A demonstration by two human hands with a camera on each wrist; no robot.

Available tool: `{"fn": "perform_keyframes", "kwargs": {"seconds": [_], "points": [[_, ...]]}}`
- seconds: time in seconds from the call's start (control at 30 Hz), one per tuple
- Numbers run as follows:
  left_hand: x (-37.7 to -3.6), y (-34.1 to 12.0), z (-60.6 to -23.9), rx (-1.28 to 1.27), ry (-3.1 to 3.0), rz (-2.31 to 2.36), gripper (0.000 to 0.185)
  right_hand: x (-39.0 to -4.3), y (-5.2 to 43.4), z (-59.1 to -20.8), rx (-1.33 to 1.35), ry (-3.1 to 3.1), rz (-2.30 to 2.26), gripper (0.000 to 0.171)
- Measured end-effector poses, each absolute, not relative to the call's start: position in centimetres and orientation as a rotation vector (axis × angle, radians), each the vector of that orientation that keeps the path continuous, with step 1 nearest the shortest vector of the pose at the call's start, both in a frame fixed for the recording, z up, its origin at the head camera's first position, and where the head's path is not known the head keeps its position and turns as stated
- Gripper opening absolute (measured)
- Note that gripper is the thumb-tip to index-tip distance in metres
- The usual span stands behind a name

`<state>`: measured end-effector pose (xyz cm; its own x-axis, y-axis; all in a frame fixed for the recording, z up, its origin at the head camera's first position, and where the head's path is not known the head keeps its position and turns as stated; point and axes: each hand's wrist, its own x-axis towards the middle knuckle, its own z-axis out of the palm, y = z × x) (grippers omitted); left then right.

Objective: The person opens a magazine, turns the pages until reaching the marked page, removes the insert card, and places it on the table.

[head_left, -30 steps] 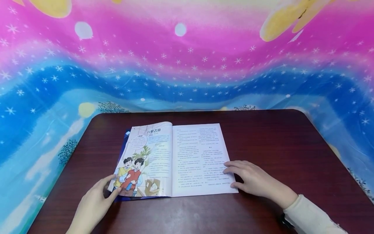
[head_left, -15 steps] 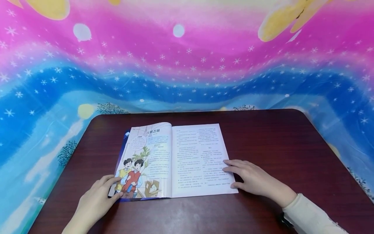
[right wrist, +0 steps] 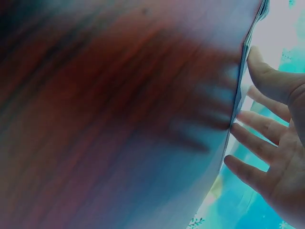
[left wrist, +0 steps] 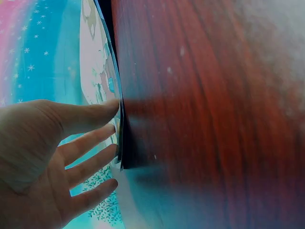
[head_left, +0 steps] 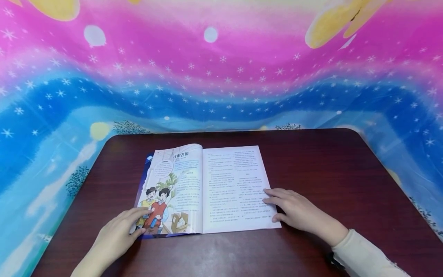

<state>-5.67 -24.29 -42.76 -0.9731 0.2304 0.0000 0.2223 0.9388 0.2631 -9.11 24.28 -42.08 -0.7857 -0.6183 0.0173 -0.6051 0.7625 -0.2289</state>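
- The head view looks forward and down from above the near edge of the tabletop (head_left: 311, 161). It takes in the whole top, the open book (head_left: 207, 188) near its middle, both hands and the bright backdrop (head_left: 221, 69) past the far edge.
- The left wrist view sits very close, low at the book's (left wrist: 102, 90) near left corner, tipped sideways, so the tabletop (left wrist: 205, 105) stands like a wall. The left hand (left wrist: 52, 157) fills its lower left.
- The right wrist view is just as close and tipped, blurred, at the book's (right wrist: 245, 76) right edge, with the right hand's fingers (right wrist: 257, 143) at the picture's right.
- All three views share the book's edge, the tabletop and the backdrop.
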Motion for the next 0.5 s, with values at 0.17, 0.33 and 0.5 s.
{"fn": "perform_keyframes", "kwargs": {"seconds": [0.17,0.33,0.5], "points": [[-5.77,-24.25,-42.71,0.349,3.048,0.412,0.048,-9.17,23.97,-41.97,-1.015,2.916,-0.334,0.047],[-5.84,-24.39,-42.77,0.373,3.052,0.416,0.048,-9.11,23.96,-41.83,-0.975,2.901,-0.353,0.045],[-6.10,-24.45,-42.73,0.397,3.029,0.384,0.050,-9.16,24.06,-41.75,-0.943,2.877,-0.384,0.043]]}}
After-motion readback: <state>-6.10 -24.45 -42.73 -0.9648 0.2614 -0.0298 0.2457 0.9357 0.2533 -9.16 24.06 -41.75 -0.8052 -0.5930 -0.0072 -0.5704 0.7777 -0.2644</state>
